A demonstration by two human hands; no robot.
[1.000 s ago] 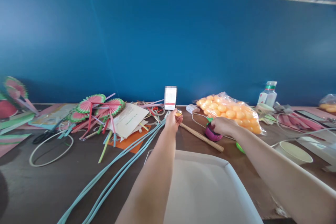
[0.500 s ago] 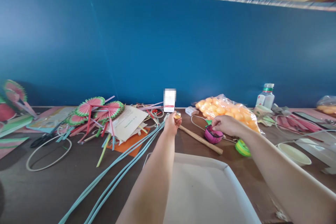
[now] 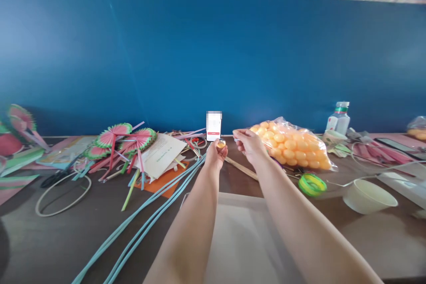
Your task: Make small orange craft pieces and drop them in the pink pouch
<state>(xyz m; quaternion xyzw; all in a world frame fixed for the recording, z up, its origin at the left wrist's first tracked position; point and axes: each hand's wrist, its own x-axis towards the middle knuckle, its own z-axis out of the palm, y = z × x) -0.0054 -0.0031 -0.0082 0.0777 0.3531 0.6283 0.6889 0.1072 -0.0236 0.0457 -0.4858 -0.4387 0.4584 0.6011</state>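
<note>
My left hand (image 3: pixel 215 156) is closed around a small shiny orange ball (image 3: pixel 221 143), just in front of a propped-up phone (image 3: pixel 213 127). To its right, my right hand (image 3: pixel 252 144) is raised with thumb and forefinger pinched together. A tiny pale bit (image 3: pixel 236 139) shows at those fingertips, too small to name. Below the hands a wooden stick (image 3: pixel 242 168) lies on the table, partly covered by my right forearm. That forearm also hides most of a purple container. Behind it sits a clear bag of orange balls (image 3: pixel 293 145).
Pink-and-green paper fans (image 3: pixel 115 135), papers (image 3: pixel 161 155) and pale blue cords (image 3: pixel 151 207) lie to the left. On the right are a green-yellow ring-shaped item (image 3: pixel 312 185), a white cup (image 3: pixel 369 197) and a clear bottle (image 3: pixel 338 120). A pale tray (image 3: pixel 246 235) lies in front; a blue partition (image 3: pixel 213 53) stands behind.
My right hand has left the purple container and moved left and up, close to my left hand, with a tiny pale bit in its fingertips. My left hand still holds the orange ball.
</note>
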